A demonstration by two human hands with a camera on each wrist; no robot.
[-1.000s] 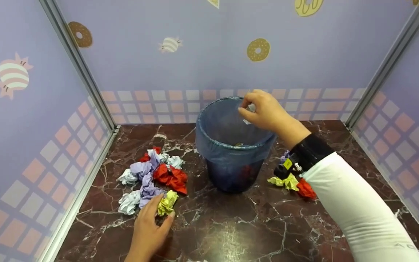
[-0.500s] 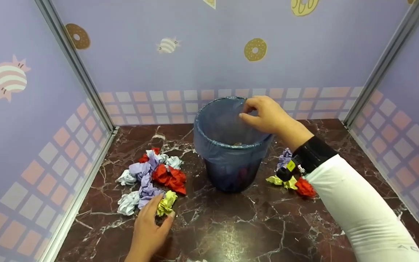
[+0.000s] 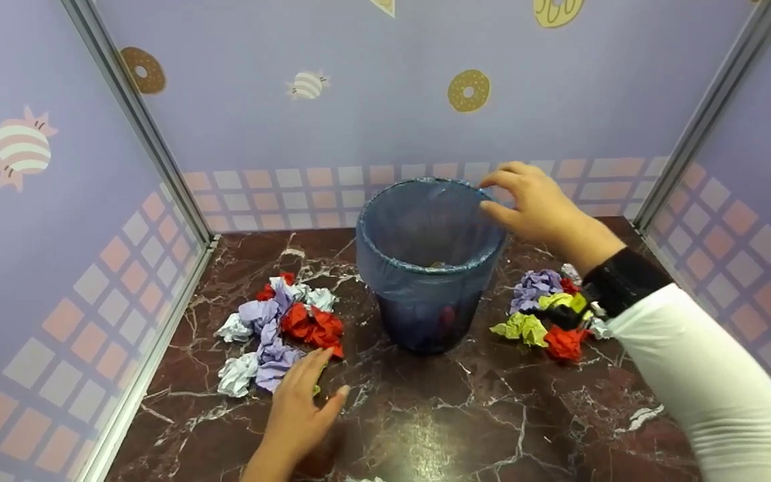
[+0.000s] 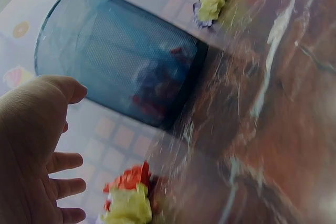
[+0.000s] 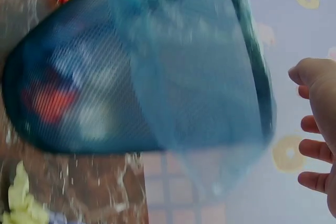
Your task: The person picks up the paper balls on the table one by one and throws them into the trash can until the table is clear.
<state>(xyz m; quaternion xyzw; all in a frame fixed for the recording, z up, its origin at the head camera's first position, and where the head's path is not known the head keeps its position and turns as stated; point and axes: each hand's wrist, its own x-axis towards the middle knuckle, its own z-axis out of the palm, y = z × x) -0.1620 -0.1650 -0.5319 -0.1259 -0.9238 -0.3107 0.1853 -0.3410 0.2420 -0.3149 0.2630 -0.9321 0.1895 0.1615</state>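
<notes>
A dark mesh wastebasket [image 3: 429, 321] lined with a translucent blue bag stands upright near the middle. Over its right rim hovers my right hand [image 3: 536, 204], fingers spread and holding nothing. In the right wrist view the hand [image 5: 320, 124] is apart from the bag's edge. My left hand [image 3: 302, 408] is low over the front of the left paper pile, covering most of a yellow crumpled paper ball [image 3: 318, 385]. The left wrist view shows that hand's fingers [image 4: 68, 186] extended, with a yellow paper ball [image 4: 128, 205] beyond them. Crumpled paper shows through the basket's mesh [image 4: 157, 85].
Left of the basket lie purple [image 3: 268, 335], red [image 3: 315, 328] and white [image 3: 237, 373] crumpled papers. Another pile on the right holds purple [image 3: 533, 289], yellow [image 3: 523, 328] and red [image 3: 565, 343] balls, partly behind the right wrist. Panel walls [image 3: 385, 127] enclose the marbled tabletop [image 3: 412, 428].
My right hand had white paper in its fingers over the basket; it has since let go, opened and moved right to the rim. My left hand has shifted slightly right over the yellow ball.
</notes>
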